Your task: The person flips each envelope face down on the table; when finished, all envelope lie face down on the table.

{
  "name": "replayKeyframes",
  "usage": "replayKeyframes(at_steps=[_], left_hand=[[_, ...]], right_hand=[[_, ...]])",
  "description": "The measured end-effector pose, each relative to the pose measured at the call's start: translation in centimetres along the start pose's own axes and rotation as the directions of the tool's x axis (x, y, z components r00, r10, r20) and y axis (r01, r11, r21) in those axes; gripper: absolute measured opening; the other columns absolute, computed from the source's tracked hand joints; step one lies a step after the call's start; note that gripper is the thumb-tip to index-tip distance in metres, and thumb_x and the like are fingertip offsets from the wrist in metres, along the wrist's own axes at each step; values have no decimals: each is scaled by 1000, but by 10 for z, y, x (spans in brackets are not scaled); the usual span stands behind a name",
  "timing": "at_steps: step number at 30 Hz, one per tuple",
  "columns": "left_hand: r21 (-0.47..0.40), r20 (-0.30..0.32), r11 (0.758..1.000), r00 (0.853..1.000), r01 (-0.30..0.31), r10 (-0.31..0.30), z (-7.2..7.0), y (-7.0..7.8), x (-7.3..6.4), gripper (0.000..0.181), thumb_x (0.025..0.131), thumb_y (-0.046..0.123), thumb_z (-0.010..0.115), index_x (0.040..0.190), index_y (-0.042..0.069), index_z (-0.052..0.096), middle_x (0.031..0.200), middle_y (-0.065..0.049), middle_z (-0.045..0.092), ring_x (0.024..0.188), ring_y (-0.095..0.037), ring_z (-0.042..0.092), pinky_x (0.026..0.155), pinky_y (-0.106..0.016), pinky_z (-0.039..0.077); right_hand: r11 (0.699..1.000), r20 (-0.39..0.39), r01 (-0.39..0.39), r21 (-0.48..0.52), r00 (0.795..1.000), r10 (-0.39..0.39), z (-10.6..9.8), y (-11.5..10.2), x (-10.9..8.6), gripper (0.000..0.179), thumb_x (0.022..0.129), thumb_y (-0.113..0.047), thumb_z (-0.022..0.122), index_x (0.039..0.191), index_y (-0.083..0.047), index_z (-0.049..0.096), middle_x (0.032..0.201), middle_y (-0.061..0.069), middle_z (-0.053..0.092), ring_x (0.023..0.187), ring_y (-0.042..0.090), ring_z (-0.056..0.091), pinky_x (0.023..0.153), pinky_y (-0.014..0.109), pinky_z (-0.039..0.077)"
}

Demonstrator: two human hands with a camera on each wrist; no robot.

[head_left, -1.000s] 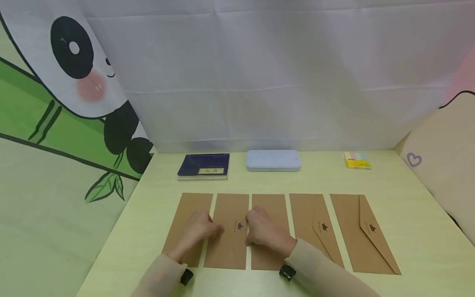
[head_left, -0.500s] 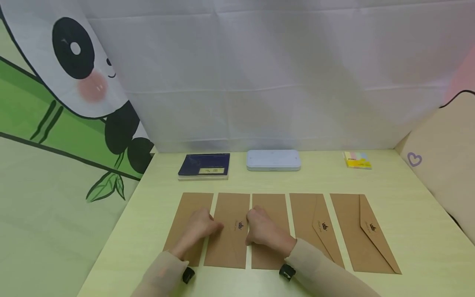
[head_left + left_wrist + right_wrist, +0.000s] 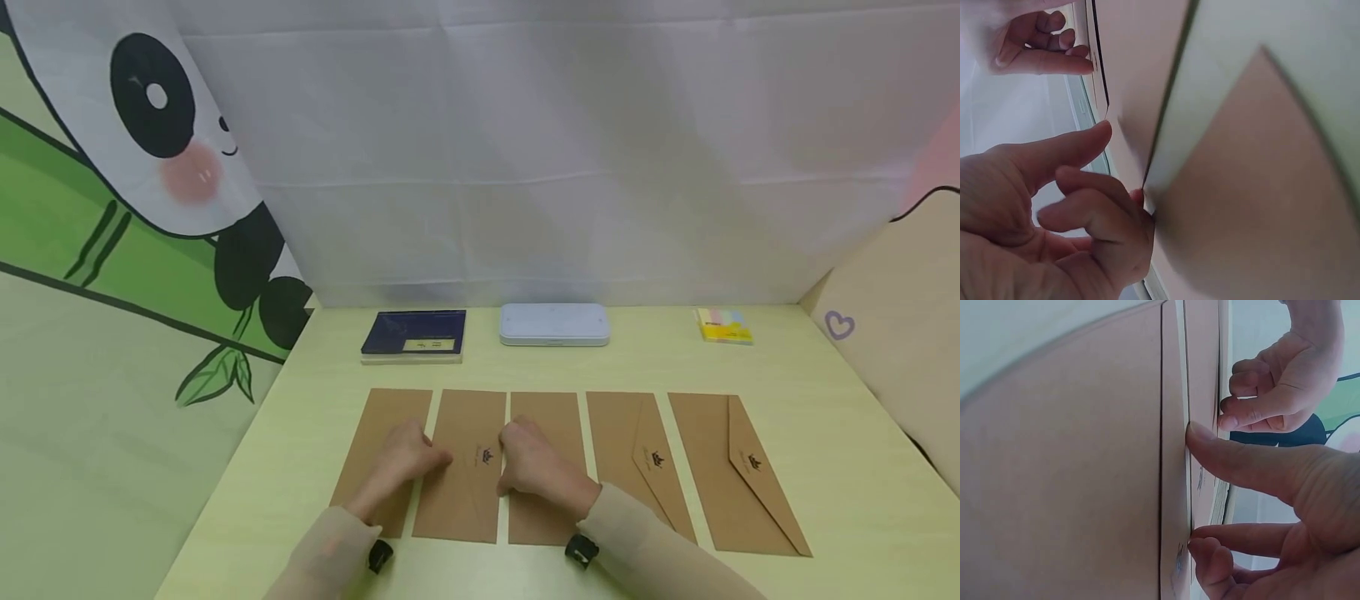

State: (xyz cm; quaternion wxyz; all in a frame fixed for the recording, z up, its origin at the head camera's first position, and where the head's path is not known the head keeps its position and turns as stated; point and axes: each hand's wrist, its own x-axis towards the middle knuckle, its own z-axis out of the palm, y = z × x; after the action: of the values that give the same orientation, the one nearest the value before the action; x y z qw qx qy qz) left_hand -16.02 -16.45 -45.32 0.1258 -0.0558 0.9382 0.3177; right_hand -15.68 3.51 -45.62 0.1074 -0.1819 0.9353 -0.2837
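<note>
Several brown paper envelopes lie in a row on the table. My left hand point(image 3: 401, 458) lies over the far-left envelope point(image 3: 393, 407), its thumb tip on the second envelope point(image 3: 455, 512), which has a small crown print. In the left wrist view, this hand's thumb point(image 3: 1088, 147) is stretched out while other fingers bend at the paper's edge. My right hand point(image 3: 540, 467) is over the middle envelope point(image 3: 543, 404), its fingertips at the second envelope's right edge. Thumb point(image 3: 1229, 453) and index finger stand apart there, touching the edge, in the right wrist view.
Two more envelopes, a fourth point(image 3: 618, 412) and a far-right one point(image 3: 701, 450) with a pointed flap, lie to the right. Behind the row are a dark blue book point(image 3: 412, 329), a pale case point(image 3: 553, 323) and a yellow pack of sticky notes point(image 3: 723, 325). A white curtain hangs behind.
</note>
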Motion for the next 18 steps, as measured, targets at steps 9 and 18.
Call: replayKeyframes(at_steps=[9,18], left_hand=[[-65,60,997,998,29,-25,-10,-2,2,34,75,22,79,54,6,57,44,2,40,41,-12,35,39,-26,27],[-82,36,996,999,38,-35,-6,-3,1,40,75,22,79,49,10,52,44,5,34,40,-11,30,38,-25,22]], right_hand=[[1000,10,-16,20,1000,15,0,-1,0,40,50,-3,91,73,-3,58,78,5,45,68,20,44,52,28,41],[1000,4,-17,11,1000,17,0,-1,-1,42,50,-5,92,73,-3,56,79,5,44,67,20,43,52,28,41]])
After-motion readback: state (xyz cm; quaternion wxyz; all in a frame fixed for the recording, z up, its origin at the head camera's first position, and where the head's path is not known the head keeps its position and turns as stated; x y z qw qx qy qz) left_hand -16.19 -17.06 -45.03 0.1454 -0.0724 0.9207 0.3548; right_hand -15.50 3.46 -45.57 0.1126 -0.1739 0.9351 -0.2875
